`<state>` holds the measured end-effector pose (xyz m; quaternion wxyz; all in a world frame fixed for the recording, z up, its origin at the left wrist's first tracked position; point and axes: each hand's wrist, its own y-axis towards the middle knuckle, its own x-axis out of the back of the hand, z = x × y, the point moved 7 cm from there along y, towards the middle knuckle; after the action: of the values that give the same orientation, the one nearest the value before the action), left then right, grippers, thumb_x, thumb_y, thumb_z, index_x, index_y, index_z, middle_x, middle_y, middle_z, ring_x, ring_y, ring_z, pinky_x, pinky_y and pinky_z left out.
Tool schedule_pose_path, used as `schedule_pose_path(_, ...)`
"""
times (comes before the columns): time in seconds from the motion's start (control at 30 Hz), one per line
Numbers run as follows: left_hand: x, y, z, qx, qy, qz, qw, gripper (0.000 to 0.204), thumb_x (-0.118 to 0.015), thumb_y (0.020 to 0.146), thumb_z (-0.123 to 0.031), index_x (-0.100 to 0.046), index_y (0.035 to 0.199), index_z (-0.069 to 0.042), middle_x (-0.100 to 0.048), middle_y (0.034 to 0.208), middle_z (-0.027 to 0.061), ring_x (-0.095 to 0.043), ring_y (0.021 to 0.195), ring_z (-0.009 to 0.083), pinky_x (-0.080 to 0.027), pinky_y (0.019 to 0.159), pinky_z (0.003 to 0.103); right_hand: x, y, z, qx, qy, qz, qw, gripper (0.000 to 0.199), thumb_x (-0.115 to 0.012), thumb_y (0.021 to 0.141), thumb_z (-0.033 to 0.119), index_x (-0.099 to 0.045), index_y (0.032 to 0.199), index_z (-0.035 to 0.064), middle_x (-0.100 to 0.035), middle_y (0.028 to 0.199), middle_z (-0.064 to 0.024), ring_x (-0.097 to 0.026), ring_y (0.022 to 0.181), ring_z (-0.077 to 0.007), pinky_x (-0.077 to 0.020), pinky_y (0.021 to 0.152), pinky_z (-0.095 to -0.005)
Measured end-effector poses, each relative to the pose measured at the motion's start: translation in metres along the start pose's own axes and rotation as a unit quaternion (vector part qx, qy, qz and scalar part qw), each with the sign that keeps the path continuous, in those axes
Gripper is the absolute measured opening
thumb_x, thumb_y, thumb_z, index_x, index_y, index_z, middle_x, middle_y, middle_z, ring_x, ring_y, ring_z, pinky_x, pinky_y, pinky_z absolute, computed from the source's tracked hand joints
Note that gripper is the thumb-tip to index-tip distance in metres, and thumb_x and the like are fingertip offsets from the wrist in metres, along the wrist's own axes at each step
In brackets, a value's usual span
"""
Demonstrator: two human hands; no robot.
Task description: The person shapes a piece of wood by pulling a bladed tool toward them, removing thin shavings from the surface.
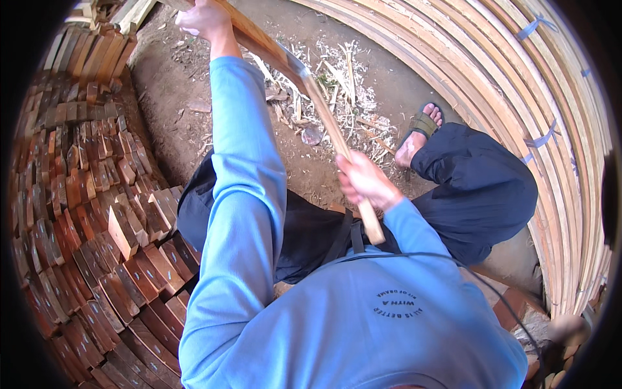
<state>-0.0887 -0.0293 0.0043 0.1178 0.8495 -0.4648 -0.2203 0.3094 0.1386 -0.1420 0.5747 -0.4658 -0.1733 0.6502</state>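
My left hand (pixel 206 23), at the top edge with the arm stretched out, is closed on a brown wooden piece (pixel 256 40) that slants down to the right. My right hand (pixel 366 178) grips a pale wooden handle (pixel 329 122), its butt end close to my waist. Where handle and brown piece meet there is a grey, metal-looking part (pixel 295 65); I cannot make out what kind of tool it is, or whether all of it is one piece. Below it, wood shavings and chips (pixel 346 81) lie scattered on the dirt floor (pixel 175 97).
Stacked short reddish-brown wood blocks (pixel 84 214) fill the left side. Long bent wooden strips (pixel 518 84), tied with blue bands (pixel 541 139), curve along the right. My sandalled foot (pixel 418 136) rests beside the shavings. A dark cable (pixel 499 295) crosses my shirt.
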Motion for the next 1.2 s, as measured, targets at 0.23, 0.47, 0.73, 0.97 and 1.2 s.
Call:
schedule_pose_path(0.23,0.037,0.042,0.022,0.014,-0.054,-0.017,0.998,0.025,-0.066,0.082,0.002,-0.056,0.082,0.024,-0.066,0.07,0.0276,-0.069,0.054,0.0324,-0.061,0.052,0.04,0.0,-0.031,-0.039,-0.031,0.004,0.029,0.999,0.021,-0.043,0.112,0.03,-0.043,0.101,0.0129,-0.041,0.067,0.0025,-0.038,0.045,-0.0082,-0.0333,0.036,-0.0264)
schedule_pose_path(0.47,0.041,0.033,0.009,-0.007,-0.059,-0.007,0.998,0.018,-0.062,0.083,0.0,-0.061,0.084,0.019,-0.068,0.069,0.0256,-0.066,0.053,0.0293,-0.058,0.053,0.039,-0.008,0.006,-0.002,0.002,-0.067,-0.01,0.998,0.023,-0.043,0.112,0.032,-0.04,0.097,0.0148,-0.04,0.07,0.0034,-0.035,0.048,-0.0063,-0.0309,0.037,-0.024)
schedule_pose_path(0.73,0.062,0.028,0.003,0.004,-0.065,-0.017,0.998,0.023,-0.061,0.083,-0.001,-0.059,0.085,0.021,-0.066,0.07,0.0249,-0.066,0.053,0.0306,-0.056,0.052,0.039,-0.01,0.02,-0.01,-0.009,-0.085,-0.005,0.996,0.021,-0.042,0.112,0.032,-0.04,0.101,0.015,-0.041,0.071,0.0035,-0.037,0.049,-0.0057,-0.0314,0.037,-0.0231)
schedule_pose_path(0.97,0.093,0.036,0.005,0.012,-0.082,-0.044,0.996,0.024,-0.06,0.083,-0.001,-0.056,0.084,0.023,-0.064,0.07,0.0263,-0.065,0.053,0.0317,-0.057,0.051,0.038,-0.01,-0.003,-0.02,-0.026,-0.077,0.001,0.997,0.018,-0.045,0.111,0.027,-0.042,0.099,0.0144,-0.039,0.067,0.0044,-0.035,0.047,-0.0047,-0.0297,0.036,-0.0235)
schedule_pose_path(1.2,0.089,0.037,0.002,0.008,-0.075,-0.048,0.996,0.024,-0.059,0.083,0.001,-0.058,0.085,0.024,-0.065,0.07,0.0291,-0.066,0.054,0.0319,-0.059,0.05,0.04,-0.014,0.004,-0.008,0.007,-0.091,-0.015,0.996,0.017,-0.045,0.111,0.028,-0.046,0.104,0.012,-0.042,0.067,0.003,-0.037,0.047,-0.0054,-0.0321,0.035,-0.0245)
